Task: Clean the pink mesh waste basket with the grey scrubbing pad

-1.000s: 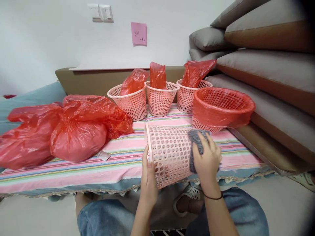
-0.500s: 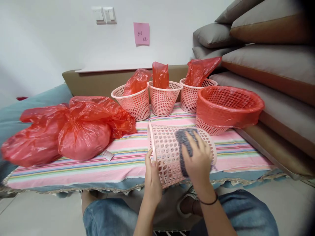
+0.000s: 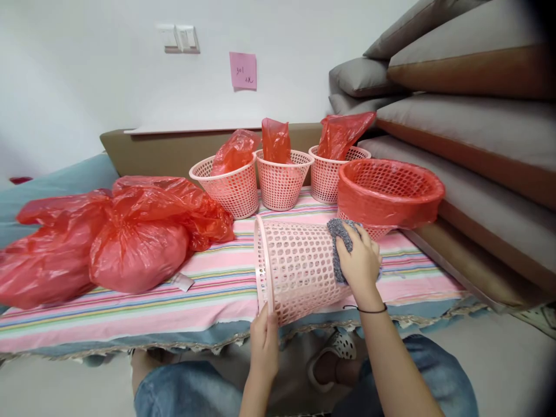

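A pink lattice basket [image 3: 295,266] lies on its side at the front edge of the striped cloth [image 3: 208,289], its rim facing left. My left hand [image 3: 264,341] grips the lower part of that rim. My right hand [image 3: 360,263] presses a grey cloth [image 3: 339,246] against the basket's outer wall near its base. A dark band sits on my right wrist.
Three upright pink baskets [image 3: 282,179] with red bags inside stand at the back. A wider basket lined with a red bag [image 3: 388,194] sits right of the held one. Stuffed red bags [image 3: 108,237] fill the left. Grey sofa cushions [image 3: 469,127] rise on the right.
My right hand with the grey cloth slid left along the basket wall, then back right toward its base. My left hand dropped lower on the rim, and the basket tilted a little.
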`<state>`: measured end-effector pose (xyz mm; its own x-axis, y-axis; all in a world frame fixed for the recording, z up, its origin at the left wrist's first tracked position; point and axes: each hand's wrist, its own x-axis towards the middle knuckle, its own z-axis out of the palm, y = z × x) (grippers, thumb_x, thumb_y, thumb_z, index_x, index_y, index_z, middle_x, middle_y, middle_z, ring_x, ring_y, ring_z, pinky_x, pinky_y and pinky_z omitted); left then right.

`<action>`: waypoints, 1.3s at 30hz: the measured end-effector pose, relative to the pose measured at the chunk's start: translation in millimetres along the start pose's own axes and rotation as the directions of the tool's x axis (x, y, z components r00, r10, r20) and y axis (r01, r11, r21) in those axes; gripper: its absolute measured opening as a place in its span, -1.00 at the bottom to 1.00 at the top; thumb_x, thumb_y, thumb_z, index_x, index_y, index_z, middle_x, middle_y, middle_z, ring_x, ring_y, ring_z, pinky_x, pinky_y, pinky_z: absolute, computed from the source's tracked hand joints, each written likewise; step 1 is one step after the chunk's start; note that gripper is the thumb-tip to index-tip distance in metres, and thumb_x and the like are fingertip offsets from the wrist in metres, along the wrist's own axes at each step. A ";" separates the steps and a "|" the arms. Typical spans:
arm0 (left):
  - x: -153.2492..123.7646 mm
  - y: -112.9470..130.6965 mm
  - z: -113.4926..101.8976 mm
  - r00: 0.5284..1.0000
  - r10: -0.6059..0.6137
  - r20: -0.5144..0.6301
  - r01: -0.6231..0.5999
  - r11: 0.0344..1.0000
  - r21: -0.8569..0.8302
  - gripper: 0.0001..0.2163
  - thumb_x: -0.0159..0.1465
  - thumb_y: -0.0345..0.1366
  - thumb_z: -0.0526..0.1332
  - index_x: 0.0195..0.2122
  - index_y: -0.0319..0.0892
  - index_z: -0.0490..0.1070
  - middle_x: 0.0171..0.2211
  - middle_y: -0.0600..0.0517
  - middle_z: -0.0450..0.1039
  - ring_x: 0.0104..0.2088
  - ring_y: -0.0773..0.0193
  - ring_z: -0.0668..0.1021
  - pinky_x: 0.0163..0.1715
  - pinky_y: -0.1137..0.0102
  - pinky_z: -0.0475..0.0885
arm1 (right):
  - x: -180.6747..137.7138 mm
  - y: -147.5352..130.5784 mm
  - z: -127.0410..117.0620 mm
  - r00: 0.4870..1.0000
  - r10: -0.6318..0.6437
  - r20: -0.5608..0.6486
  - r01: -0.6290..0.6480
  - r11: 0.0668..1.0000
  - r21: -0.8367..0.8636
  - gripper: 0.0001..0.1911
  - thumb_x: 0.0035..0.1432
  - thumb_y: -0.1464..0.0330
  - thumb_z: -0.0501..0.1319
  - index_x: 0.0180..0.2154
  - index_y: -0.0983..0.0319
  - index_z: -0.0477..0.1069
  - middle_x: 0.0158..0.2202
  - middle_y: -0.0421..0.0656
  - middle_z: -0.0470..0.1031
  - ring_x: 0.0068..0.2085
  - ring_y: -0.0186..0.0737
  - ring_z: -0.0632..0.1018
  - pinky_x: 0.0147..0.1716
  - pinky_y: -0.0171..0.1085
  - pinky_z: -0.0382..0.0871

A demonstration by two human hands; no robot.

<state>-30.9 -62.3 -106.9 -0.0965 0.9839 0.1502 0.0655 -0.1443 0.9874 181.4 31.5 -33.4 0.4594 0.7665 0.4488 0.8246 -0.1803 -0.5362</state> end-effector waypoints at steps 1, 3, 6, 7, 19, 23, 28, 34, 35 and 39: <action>0.7 -0.1 1.4 1.000 -0.006 -0.009 0.006 1.000 0.020 -0.40 0.30 0.21 -0.01 -0.19 -0.25 0.57 -0.21 -0.19 0.60 -0.13 -0.05 0.59 -0.08 0.15 0.47 | 3.8 -1.5 0.8 1.000 0.001 0.010 -0.001 1.000 -0.003 -0.55 0.29 0.21 0.06 0.19 0.03 0.37 0.29 -0.12 0.29 0.10 0.12 0.38 0.03 0.09 0.27; 3.0 6.9 6.2 0.998 -0.024 -0.049 0.027 0.999 0.044 -0.37 0.30 0.23 -0.04 -0.28 -0.24 0.56 -0.32 -0.17 0.59 -0.27 0.01 0.60 -0.22 0.21 0.49 | 9.6 -3.0 1.1 1.000 0.006 0.024 -0.005 1.000 -0.001 -0.55 0.30 0.21 0.06 0.19 0.02 0.36 0.29 -0.12 0.28 0.10 0.12 0.38 0.03 0.10 0.28; 3.6 29.8 14.4 0.992 -0.033 -0.121 0.039 0.998 0.047 -0.42 0.30 0.22 -0.01 -0.27 -0.21 0.54 -0.42 -0.11 0.57 -0.37 0.08 0.58 -0.33 0.28 0.49 | 12.6 -1.1 -2.0 0.999 0.000 0.041 -0.001 1.000 0.014 -0.55 0.31 0.21 0.06 0.20 0.04 0.35 0.29 -0.12 0.29 0.11 0.11 0.39 0.05 0.09 0.28; 2.6 38.1 16.3 0.989 -0.040 -0.141 0.046 0.998 0.038 -0.44 0.30 0.21 0.00 -0.25 -0.20 0.54 -0.44 -0.09 0.56 -0.39 0.09 0.58 -0.36 0.30 0.48 | 11.8 0.6 -3.6 0.999 -0.005 0.045 0.004 1.000 0.020 -0.55 0.31 0.21 0.06 0.20 0.04 0.36 0.29 -0.11 0.30 0.12 0.10 0.39 0.06 0.09 0.28; 4.9 43.0 0.4 0.997 -0.083 -0.004 0.083 0.996 -0.029 -0.44 0.33 0.19 -0.04 -0.13 -0.21 0.49 -0.34 -0.12 0.57 -0.27 0.07 0.58 -0.20 0.25 0.47 | -34.2 -20.8 -17.8 0.998 -0.066 -0.009 0.066 0.998 -0.001 -0.56 0.28 0.25 0.11 0.16 0.10 0.41 0.28 -0.08 0.30 0.13 0.18 0.37 0.07 0.15 0.27; 3.5 41.0 0.8 0.997 -0.062 -0.054 0.060 0.998 -0.032 -0.42 0.33 0.20 -0.04 -0.14 -0.23 0.50 -0.37 -0.09 0.55 -0.32 0.12 0.54 -0.26 0.31 0.45 | -75.2 -90.0 -14.5 0.922 -0.386 0.023 0.380 0.916 0.132 -0.53 0.27 0.27 0.12 0.21 -0.02 0.35 0.30 -0.17 0.28 0.12 0.14 0.34 0.08 0.12 0.26; 2.3 37.5 2.6 0.983 -0.170 -0.072 0.163 0.982 -0.094 -0.38 0.28 0.27 -0.05 -0.27 -0.24 0.47 -0.55 0.00 0.43 -0.53 0.23 0.43 -0.52 0.39 0.35 | -89.2 -108.4 -10.8 0.894 -0.448 0.021 0.438 0.881 0.178 -0.53 0.28 0.27 0.12 0.22 -0.03 0.33 0.30 -0.19 0.28 0.13 0.10 0.34 0.09 0.08 0.24; 7.1 39.1 9.4 0.970 -0.234 -0.066 0.222 0.964 -0.148 -0.38 0.24 0.30 -0.01 -0.26 -0.21 0.49 -0.50 -0.05 0.48 -0.50 0.19 0.49 -0.49 0.36 0.42 | -26.6 -1.1 -9.6 0.984 -0.178 0.005 0.178 0.983 0.044 -0.54 0.30 0.20 0.05 0.18 0.12 0.39 0.27 -0.05 0.30 0.17 0.09 0.35 0.14 0.10 0.23; 7.3 39.6 10.4 0.970 -0.236 -0.062 0.224 0.962 -0.157 -0.38 0.24 0.30 -0.01 -0.26 -0.21 0.49 -0.52 -0.05 0.48 -0.51 0.19 0.49 -0.50 0.36 0.42 | -17.8 14.0 -10.8 0.991 -0.134 -0.003 0.134 0.991 0.030 -0.53 0.29 0.20 0.06 0.17 0.15 0.40 0.27 -0.03 0.31 0.17 0.11 0.36 0.13 0.10 0.24; 5.8 39.8 12.1 0.977 -0.208 -0.036 0.200 0.966 -0.162 -0.38 0.27 0.26 -0.02 -0.22 -0.23 0.52 -0.48 -0.10 0.53 -0.48 0.14 0.54 -0.45 0.32 0.47 | -17.3 17.4 -15.6 0.998 -0.061 -0.011 0.061 0.998 -0.016 -0.52 0.26 0.21 0.07 0.16 0.14 0.41 0.27 -0.02 0.30 0.14 0.17 0.37 0.09 0.14 0.26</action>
<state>-16.8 -61.0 -67.4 -0.1442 0.9879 -0.0570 -0.1167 0.0402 0.9923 193.0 5.5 -39.4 0.4117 0.7690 0.4890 0.8563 -0.1427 -0.4964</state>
